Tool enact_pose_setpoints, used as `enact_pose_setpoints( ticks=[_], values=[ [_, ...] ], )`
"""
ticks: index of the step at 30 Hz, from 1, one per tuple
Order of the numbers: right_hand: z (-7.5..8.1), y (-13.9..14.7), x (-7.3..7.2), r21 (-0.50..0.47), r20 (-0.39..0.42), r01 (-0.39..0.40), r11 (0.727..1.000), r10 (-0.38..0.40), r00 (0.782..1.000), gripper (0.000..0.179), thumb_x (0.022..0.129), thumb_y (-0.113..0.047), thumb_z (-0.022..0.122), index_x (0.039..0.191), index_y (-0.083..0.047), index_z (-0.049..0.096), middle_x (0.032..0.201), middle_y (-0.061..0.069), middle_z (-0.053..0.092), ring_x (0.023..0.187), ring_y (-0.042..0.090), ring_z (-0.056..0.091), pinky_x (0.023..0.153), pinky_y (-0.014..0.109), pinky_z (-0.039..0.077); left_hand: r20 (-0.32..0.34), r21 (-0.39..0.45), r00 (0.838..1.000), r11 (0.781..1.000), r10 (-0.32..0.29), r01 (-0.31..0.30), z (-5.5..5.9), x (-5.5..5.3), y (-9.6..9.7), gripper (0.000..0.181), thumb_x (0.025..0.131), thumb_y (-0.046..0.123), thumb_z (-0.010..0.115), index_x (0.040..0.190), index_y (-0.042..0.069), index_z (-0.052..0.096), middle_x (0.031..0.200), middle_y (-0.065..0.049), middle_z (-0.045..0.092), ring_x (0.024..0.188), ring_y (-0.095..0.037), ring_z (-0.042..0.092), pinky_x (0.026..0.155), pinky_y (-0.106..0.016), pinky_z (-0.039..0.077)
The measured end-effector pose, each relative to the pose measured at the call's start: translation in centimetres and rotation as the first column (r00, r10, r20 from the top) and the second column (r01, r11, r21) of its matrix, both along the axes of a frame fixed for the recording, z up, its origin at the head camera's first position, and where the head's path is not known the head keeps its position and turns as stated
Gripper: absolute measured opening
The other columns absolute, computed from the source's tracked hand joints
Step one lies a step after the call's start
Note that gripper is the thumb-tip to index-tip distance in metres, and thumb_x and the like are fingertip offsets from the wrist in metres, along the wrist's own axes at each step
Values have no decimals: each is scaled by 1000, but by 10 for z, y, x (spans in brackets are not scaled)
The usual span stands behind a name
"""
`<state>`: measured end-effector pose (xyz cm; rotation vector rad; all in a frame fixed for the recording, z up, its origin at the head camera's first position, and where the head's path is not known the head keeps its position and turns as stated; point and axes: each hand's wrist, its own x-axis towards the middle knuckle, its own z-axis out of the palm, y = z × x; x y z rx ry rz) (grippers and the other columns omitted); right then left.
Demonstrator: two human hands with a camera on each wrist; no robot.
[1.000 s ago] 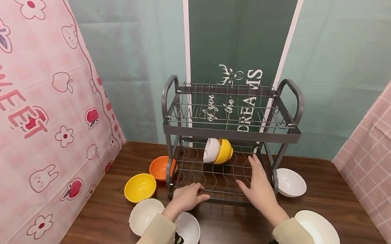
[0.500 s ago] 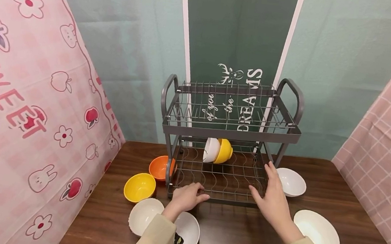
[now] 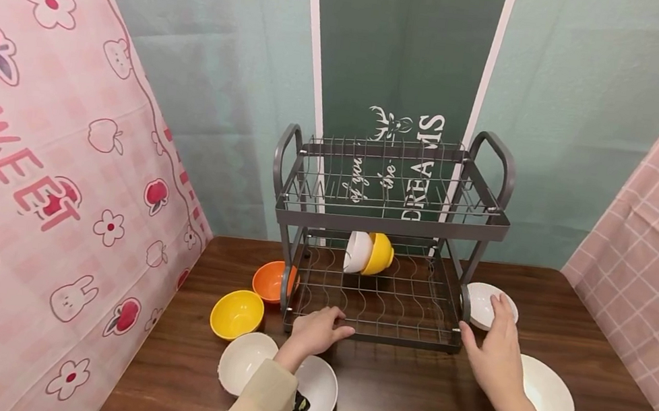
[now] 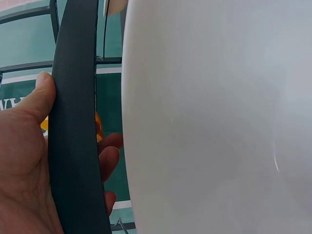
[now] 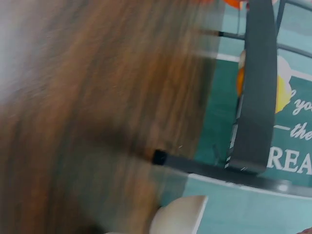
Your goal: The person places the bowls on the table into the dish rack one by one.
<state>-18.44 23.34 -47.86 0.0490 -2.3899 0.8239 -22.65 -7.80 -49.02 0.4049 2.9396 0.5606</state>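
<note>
In the head view a dark grey two-tier dish rack (image 3: 391, 227) stands on the table. My left hand (image 3: 315, 333) grips the front rail of its lower tier; in the left wrist view the thumb and fingers (image 4: 109, 163) lie on opposite sides of the rail (image 4: 75, 126). My right hand (image 3: 497, 367) is spread, reaching over the near edge of a white bowl (image 3: 481, 307) right of the rack; contact cannot be told. On the lower tier a white bowl (image 3: 356, 253) and a yellow bowl (image 3: 381, 255) stand tilted on edge, nested together.
Left of the rack are an orange bowl (image 3: 270, 281), a yellow bowl (image 3: 236, 315) and a white bowl (image 3: 245, 358). Another white bowl (image 3: 320, 394) sits below my left wrist. A white oval dish (image 3: 549, 393) lies at right. Fabric sheets surround the wooden table (image 3: 404, 404).
My right hand has moved right, from over the rack's lower tier to the white bowl beside it. The left hand has stayed on the rail.
</note>
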Motion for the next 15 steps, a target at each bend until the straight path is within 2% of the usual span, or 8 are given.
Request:
enact_pose_setpoints(
  ticks=[9, 12, 15],
  values=[
    [-20, 17, 11, 48, 144, 98, 994, -104, 984, 72, 87, -19, 60, 140, 9, 20, 144, 36, 18, 127, 54, 26, 99, 64, 25, 4, 2, 1000, 1000, -2, 2, 1, 1, 1, 44, 85, 56, 53, 112, 22, 60, 110, 0, 65, 99, -21, 62, 72, -40, 45],
    [-28, 22, 14, 81, 208, 129, 988, -144, 967, 73, 88, -20, 59, 139, 13, 19, 143, 40, 15, 125, 57, 25, 98, 65, 24, 2, -1, 1000, 1000, 0, 0, 1, 1, 1, 44, 85, 56, 53, 112, 22, 60, 110, 0, 65, 99, -21, 62, 72, -40, 45],
    [-35, 27, 14, 119, 282, 166, 979, -194, 940, 74, 87, -20, 58, 137, 17, 18, 141, 44, 12, 124, 59, 24, 99, 66, 22, 1, 1, 1000, 1000, 0, 0, 1, 1, 0, 45, 85, 56, 53, 113, 22, 60, 109, 0, 65, 98, -21, 62, 71, -40, 45]
  ],
)
